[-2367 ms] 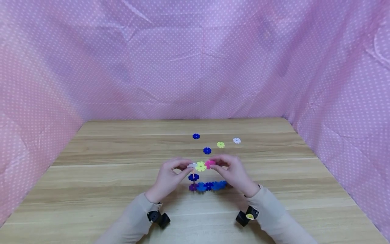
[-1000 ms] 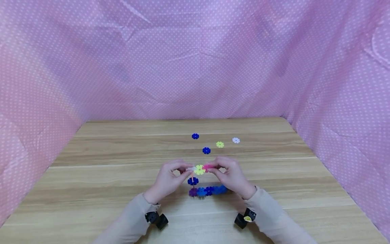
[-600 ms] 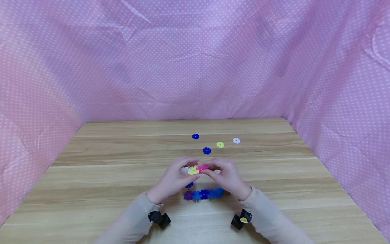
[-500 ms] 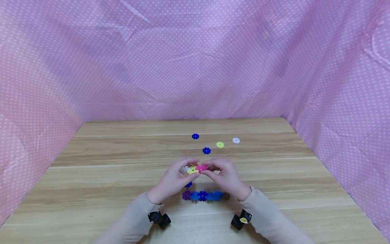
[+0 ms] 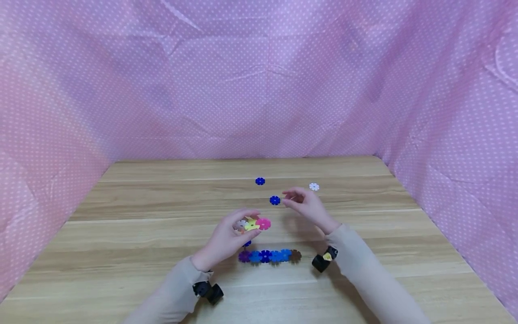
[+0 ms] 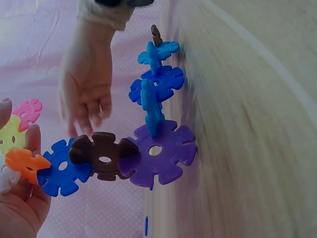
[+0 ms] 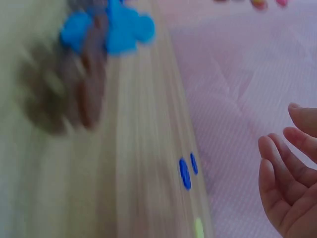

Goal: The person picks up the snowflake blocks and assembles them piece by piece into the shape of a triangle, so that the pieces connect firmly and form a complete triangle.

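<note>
My left hand [image 5: 226, 236] holds a chain of interlocking flower-shaped discs at its upper end. A white disc [image 5: 241, 225], a yellow disc [image 5: 250, 223] and a pink disc [image 5: 264, 223] show between its thumb and fingers. Seen from the left wrist, an orange disc [image 6: 22, 159], a blue disc [image 6: 52, 174] and a brown disc [image 6: 91, 144] run down to a purple disc [image 6: 173, 148]. From there a row of blue discs [image 5: 265, 256] reaches a brown end disc [image 5: 296, 256] at the table. My right hand [image 5: 310, 210] hovers with nothing in its loosely bent fingers, right of a loose dark blue disc [image 5: 274, 200].
Farther back on the wooden table [image 5: 162, 193] lie another dark blue disc [image 5: 260, 181] and a white disc [image 5: 314, 186]. A loose yellow disc [image 7: 199, 228] shows only in the right wrist view; the right hand covers it from the head. A pink dotted curtain [image 5: 259, 90] surrounds the table.
My right hand has let go of the pink disc and moved forward and right, towards the loose discs. The pink disc stays on the chain, which my left hand has shifted slightly left.
</note>
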Demonstrator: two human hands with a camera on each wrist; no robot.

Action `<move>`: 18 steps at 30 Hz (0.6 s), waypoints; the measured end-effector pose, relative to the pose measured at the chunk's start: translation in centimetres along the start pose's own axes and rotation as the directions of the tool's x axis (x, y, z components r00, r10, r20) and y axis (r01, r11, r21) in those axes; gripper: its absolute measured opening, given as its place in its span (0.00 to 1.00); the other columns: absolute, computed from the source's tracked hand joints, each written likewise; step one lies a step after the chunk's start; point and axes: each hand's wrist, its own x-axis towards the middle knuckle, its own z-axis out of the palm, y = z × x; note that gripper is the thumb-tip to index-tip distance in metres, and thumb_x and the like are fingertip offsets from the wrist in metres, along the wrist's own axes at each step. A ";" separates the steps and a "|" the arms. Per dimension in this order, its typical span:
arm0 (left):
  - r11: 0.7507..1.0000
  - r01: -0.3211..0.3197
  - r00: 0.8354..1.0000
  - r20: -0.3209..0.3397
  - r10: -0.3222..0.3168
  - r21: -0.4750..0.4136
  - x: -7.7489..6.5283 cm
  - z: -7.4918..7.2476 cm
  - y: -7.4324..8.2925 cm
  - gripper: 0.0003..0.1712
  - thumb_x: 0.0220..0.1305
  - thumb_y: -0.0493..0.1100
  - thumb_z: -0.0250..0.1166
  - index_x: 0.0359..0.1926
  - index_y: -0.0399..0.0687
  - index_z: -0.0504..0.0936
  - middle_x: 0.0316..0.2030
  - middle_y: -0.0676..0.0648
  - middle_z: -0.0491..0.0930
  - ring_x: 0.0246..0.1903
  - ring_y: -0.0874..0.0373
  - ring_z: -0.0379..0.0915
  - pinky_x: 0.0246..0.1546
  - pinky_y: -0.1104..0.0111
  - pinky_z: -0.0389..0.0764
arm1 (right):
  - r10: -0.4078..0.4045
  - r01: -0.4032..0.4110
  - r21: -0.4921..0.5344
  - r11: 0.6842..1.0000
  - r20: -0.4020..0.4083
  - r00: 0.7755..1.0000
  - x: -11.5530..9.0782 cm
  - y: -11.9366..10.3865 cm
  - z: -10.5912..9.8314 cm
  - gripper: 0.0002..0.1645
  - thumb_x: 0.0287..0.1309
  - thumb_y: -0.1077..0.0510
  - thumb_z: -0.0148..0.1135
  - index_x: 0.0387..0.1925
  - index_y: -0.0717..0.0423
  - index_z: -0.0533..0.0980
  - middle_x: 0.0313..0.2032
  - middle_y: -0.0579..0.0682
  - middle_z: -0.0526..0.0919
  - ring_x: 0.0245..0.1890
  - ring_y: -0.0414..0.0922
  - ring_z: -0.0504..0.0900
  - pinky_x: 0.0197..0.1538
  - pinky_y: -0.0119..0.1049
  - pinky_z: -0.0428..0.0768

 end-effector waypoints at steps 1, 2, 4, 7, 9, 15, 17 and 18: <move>1.000 0.001 1.000 -0.001 -0.001 -0.003 0.0 0.0 -0.1 0.20 0.58 0.42 0.68 0.53 0.49 0.78 0.50 0.48 0.80 0.48 0.55 0.74 0.38 0.71 0.78 | 0.016 -0.016 -0.024 1.000 0.002 1.000 0.5 0.3 -0.1 0.18 0.58 0.62 0.63 0.49 0.65 0.76 0.39 0.58 0.83 0.37 0.47 0.81 0.40 0.34 0.80; 1.000 0.002 1.000 0.000 -0.002 -0.007 0.0 0.0 -0.2 0.20 0.58 0.42 0.68 0.53 0.49 0.78 0.51 0.47 0.80 0.49 0.55 0.73 0.38 0.71 0.78 | 0.027 -0.027 -0.049 0.998 0.007 1.000 1.1 0.6 -0.2 0.19 0.58 0.61 0.63 0.50 0.65 0.76 0.40 0.57 0.83 0.38 0.48 0.81 0.42 0.36 0.80; 1.000 0.002 1.000 0.003 -0.002 -0.008 0.0 0.0 -0.3 0.20 0.59 0.42 0.68 0.53 0.49 0.78 0.51 0.46 0.79 0.48 0.55 0.73 0.38 0.71 0.78 | 0.057 -0.055 -0.090 0.994 0.017 0.998 2.0 1.2 -0.3 0.20 0.58 0.60 0.63 0.51 0.64 0.76 0.40 0.56 0.82 0.40 0.49 0.81 0.44 0.39 0.80; 1.000 0.001 1.000 0.006 -0.001 -0.007 0.0 0.0 -0.3 0.20 0.59 0.43 0.68 0.53 0.50 0.79 0.51 0.46 0.79 0.48 0.56 0.73 0.39 0.71 0.77 | 0.108 -0.100 -0.145 0.984 0.053 0.993 3.2 1.9 -0.2 0.22 0.59 0.57 0.63 0.54 0.62 0.75 0.42 0.55 0.82 0.43 0.49 0.80 0.48 0.42 0.79; 1.000 0.001 1.000 0.006 -0.001 -0.005 0.0 0.0 -0.3 0.20 0.59 0.42 0.68 0.53 0.51 0.79 0.51 0.48 0.79 0.48 0.56 0.73 0.39 0.71 0.77 | 0.137 -0.122 -0.175 0.977 0.078 0.987 3.9 2.2 -0.1 0.23 0.59 0.56 0.63 0.55 0.61 0.74 0.44 0.55 0.81 0.45 0.49 0.80 0.50 0.43 0.79; 1.000 -0.002 1.000 0.003 0.002 -0.009 0.0 0.0 -0.2 0.20 0.58 0.42 0.68 0.53 0.50 0.79 0.50 0.50 0.79 0.48 0.56 0.73 0.39 0.71 0.78 | 0.155 -0.106 -0.278 0.955 0.159 0.975 5.3 2.7 0.6 0.26 0.57 0.57 0.64 0.56 0.61 0.73 0.48 0.58 0.80 0.49 0.52 0.78 0.52 0.44 0.78; 1.000 -0.006 1.000 0.003 0.006 -0.005 0.0 -0.1 -0.2 0.20 0.58 0.42 0.68 0.53 0.50 0.79 0.50 0.50 0.80 0.49 0.56 0.73 0.39 0.71 0.78 | 0.167 -0.107 -0.304 0.946 0.176 0.970 5.6 2.8 0.9 0.27 0.56 0.58 0.65 0.57 0.60 0.72 0.49 0.58 0.80 0.50 0.53 0.78 0.53 0.45 0.78; 1.000 -0.006 1.000 0.003 0.006 -0.002 -0.1 -0.1 -0.2 0.20 0.58 0.42 0.68 0.53 0.50 0.79 0.50 0.50 0.80 0.49 0.55 0.73 0.39 0.71 0.77 | 0.176 -0.112 -0.315 0.943 0.182 0.967 5.7 2.8 1.1 0.27 0.56 0.58 0.65 0.57 0.60 0.72 0.50 0.58 0.79 0.51 0.52 0.78 0.54 0.45 0.78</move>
